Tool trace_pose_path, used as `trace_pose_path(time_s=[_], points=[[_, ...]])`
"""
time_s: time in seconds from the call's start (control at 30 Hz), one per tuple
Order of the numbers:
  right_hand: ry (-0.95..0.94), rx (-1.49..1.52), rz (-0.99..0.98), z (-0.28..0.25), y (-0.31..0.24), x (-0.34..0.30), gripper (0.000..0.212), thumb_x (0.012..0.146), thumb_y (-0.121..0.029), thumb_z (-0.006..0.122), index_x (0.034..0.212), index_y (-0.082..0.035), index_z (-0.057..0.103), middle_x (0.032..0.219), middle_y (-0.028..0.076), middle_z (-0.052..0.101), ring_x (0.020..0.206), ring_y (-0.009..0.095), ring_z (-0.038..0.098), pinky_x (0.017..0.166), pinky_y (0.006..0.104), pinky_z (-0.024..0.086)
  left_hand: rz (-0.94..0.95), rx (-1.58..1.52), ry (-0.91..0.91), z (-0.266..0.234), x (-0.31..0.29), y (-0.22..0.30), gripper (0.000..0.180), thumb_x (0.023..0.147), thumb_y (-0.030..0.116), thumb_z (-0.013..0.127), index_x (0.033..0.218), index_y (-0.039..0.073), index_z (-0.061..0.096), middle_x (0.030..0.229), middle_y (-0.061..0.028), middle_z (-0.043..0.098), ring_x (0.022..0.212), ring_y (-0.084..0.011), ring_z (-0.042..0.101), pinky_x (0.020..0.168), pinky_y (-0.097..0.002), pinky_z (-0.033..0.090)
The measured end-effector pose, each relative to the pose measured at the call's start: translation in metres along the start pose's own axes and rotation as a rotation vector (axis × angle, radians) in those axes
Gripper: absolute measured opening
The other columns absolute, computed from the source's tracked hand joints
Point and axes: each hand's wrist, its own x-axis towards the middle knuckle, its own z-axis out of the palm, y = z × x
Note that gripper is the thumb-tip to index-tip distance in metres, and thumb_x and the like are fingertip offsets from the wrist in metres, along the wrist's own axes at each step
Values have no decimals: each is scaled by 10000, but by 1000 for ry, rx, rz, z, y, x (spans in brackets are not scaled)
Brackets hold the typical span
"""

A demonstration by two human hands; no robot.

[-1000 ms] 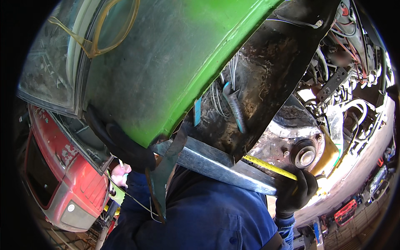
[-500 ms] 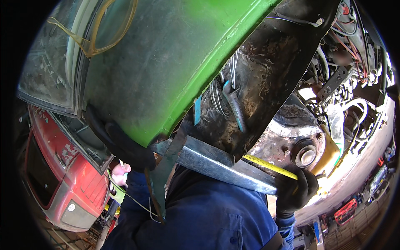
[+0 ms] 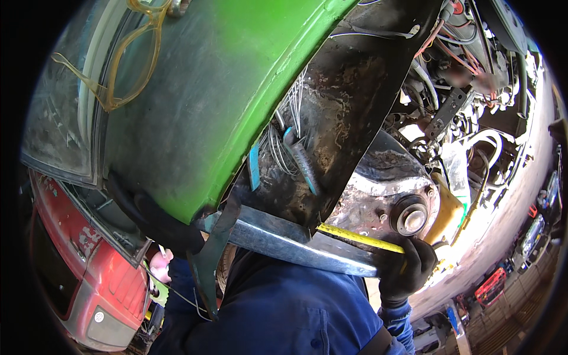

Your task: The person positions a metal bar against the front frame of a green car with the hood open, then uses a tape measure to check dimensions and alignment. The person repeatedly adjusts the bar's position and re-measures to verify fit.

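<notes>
My right hand (image 3: 408,269), in a black glove, is closed around a yellow tape measure (image 3: 361,238). Its blade stretches left to the edge of a dark body panel. Against the same hand rests the right end of a long, bright metal strip (image 3: 299,244), which spans the lower edge of the car body. My left hand (image 3: 157,219), also gloved in black, lies with fingers stretched along the lower end of a green fender (image 3: 171,124); its thumb is hidden. Beside it a torn, dark green metal flap (image 3: 208,266) hangs down over the strip's left end.
Blue-handled pliers (image 3: 300,161) and loose wire (image 3: 278,148) lie in the dark cavity. Yellow-framed glasses (image 3: 133,65) rest on the fender. To the right are engine-bay hoses (image 3: 485,142) and a round mount (image 3: 409,216). A red vehicle (image 3: 109,278) stands at left.
My view has shifted, so the car body and both hands appear farther left. The right hand still grips the tape measure, and the left stays at the fender's end.
</notes>
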Motion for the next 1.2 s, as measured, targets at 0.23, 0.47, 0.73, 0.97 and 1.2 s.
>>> trace_pose_path(time_s=[0.23,0.47,0.73,0.97,1.2], points=[[-3,4,2,1,0,-2,291,1095,-266,749,1267,-31,760,1251,160,708,1180,378,681,1051,534,544,-399,-53,-22,-6,-17,4,744,1236,523,383,1728,-34,422,1737,-286,492,1627,-451,465,1337,-561,370],[-16,19,1,0,2,-2,302,1121,-258,711,1283,-8,762,1256,183,704,1177,385,677,1046,541,541,-707,-126,-4,-6,-1,23,747,1230,511,381,1716,-52,446,1736,-277,503,1641,-444,448,1348,-558,346],[-25,6,-3,0,3,-3,305,1116,-246,712,1300,-5,750,1273,188,697,1185,390,672,1053,546,539,-693,-119,9,-4,2,24,734,1231,510,374,1704,-42,476,1727,-275,516,1628,-443,469,1337,-560,371],[-28,3,-6,-1,3,-3,309,1112,-254,722,1288,-3,756,1273,187,704,1188,392,672,1060,547,537,-796,-127,4,-6,2,30,720,1236,498,365,1701,-38,484,1729,-275,515,1625,-445,473,1330,-567,382],[-13,6,5,0,2,-2,298,1100,-256,739,1264,-9,774,1274,181,709,1184,389,673,1059,541,538,-779,-229,9,-6,-6,20,729,1234,505,375,1729,-26,440,1761,-265,475,1652,-444,433,1352,-562,351]])
